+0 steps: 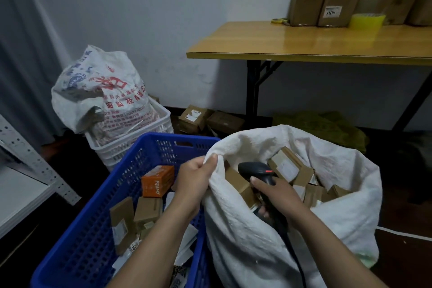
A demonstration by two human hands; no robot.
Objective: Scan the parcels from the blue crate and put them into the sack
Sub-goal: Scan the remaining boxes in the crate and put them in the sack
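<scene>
Fingers (209, 163) of your left hand (195, 181) are clenched on the rim of the sack (315, 229), pinching a fold of cloth and holding the mouth up. Just right of them, inside the mouth, your right hand (278, 196) grasps the handle of the scanner (256, 169) with its fingers wrapped round it. Neither hand holds a parcel.

1. The sack stands right of and below the left fingers. Bagged parcels (288, 167) are piled beyond the right fingers.
2. The blue crate (88, 229) sits left of and beneath your left forearm, against the sack. The remaining parcels (146, 210) lie in it, with an orange box (157, 181) nearest the left knuckles.

Hazards:
- Releasing the pinch will probably let the rim slump and close the mouth.
- The cable (295, 262) trails down the sack front below your right wrist. Swinging the scanner toward the crate could snag it on the rim.
- Both hands are occupied, so one must let go before a parcel can be lifted.

Clearance: the crate's near wall runs under your left wrist, and the space above the crate is open. Cloth surrounds the right fingers, so withdraw them upward.
</scene>
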